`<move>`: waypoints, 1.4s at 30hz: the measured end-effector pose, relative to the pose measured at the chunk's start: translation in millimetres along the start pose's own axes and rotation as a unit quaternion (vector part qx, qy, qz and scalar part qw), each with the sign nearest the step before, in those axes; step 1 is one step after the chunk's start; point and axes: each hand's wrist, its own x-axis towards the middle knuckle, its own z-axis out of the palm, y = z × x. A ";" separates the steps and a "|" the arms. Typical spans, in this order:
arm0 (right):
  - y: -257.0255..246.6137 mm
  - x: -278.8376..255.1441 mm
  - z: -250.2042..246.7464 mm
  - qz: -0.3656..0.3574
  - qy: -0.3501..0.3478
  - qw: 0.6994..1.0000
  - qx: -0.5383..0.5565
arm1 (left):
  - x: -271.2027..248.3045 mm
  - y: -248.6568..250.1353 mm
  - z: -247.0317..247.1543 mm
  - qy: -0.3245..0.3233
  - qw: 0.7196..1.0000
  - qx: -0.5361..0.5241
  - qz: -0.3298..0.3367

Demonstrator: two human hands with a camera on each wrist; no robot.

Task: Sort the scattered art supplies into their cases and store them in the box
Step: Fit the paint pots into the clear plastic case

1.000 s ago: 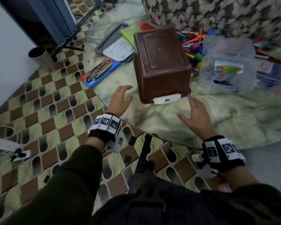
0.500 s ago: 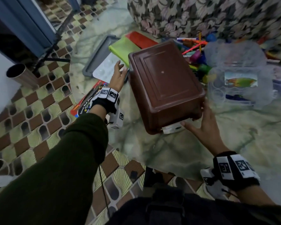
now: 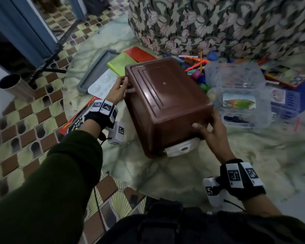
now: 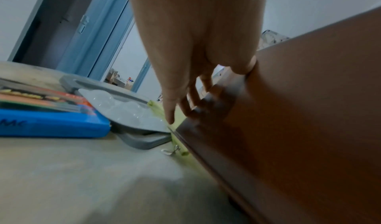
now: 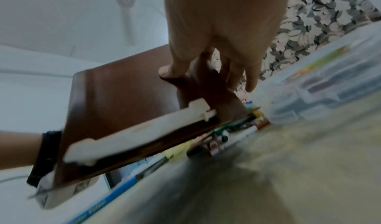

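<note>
marbled mat (image 3: 165, 176) holds upturned brown box (image 3: 165, 103), both hands' fingers (image 3: 199, 126) gripping its edges.

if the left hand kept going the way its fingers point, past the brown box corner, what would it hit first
Most likely the lime-green flat case. The left hand holds the brown box at its far left corner, fingers pointing away from the person. The white paint palette lies just left of that line. Depth is uncertain.

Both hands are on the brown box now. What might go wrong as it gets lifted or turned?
The right hand grips only one near corner of the brown box, and the left hand only its far edge, so it may slip. Swinging it could hit the clear plastic case or scatter the loose markers beside it.
</note>
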 end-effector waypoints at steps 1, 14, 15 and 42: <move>-6.4 3.7 -6.2 -0.003 0.000 1.000 0.018 | -2.8 6.9 0.5 0.008 1.000 -0.020 0.001; -46.5 37.0 -108.2 0.139 -0.036 0.985 0.093 | -79.1 97.2 -12.3 -0.042 0.999 -0.022 -0.020; -43.0 33.7 -113.4 0.155 -0.042 0.980 0.119 | -87.4 97.9 -11.1 -0.049 0.998 -0.026 -0.007; -69.5 14.4 -29.7 0.041 -0.118 0.990 0.059 | -140.5 85.0 -72.1 0.079 0.949 0.268 0.143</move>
